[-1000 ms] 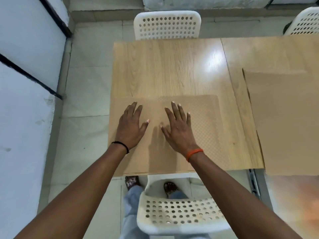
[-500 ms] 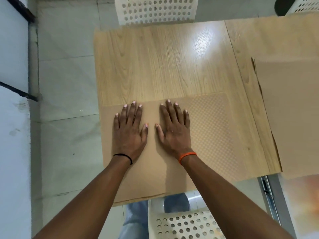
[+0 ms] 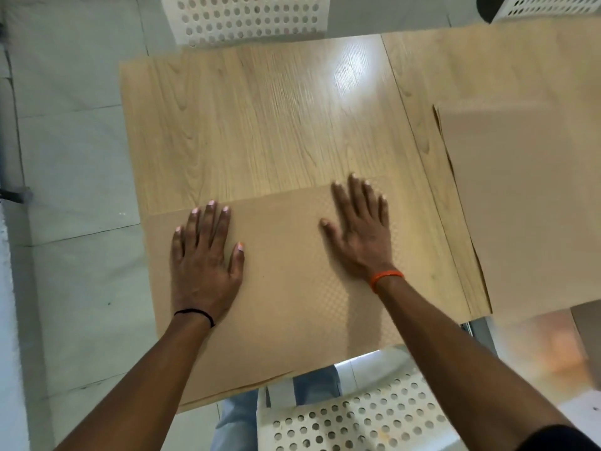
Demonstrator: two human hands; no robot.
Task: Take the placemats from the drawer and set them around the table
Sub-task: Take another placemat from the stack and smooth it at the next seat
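A tan placemat (image 3: 286, 288) with a fine checked texture lies flat at the near edge of the light wooden table (image 3: 260, 125). My left hand (image 3: 205, 258) presses palm-down on its left part, fingers spread. My right hand (image 3: 361, 232) rests flat on its right part, fingertips at the mat's far edge, slightly blurred. Neither hand grips anything. A second tan placemat (image 3: 527, 203) lies on the table's right side.
A white perforated chair (image 3: 354, 415) stands under the near edge in front of me, with my legs in jeans beside it. Another white chair (image 3: 247, 17) stands at the far side, and a third (image 3: 549, 8) at the far right. Pale floor tiles lie to the left.
My hands, side by side at the mat's middle before, have slid apart: the right hand moved to the right, the left stayed on the left part. The camera came closer.
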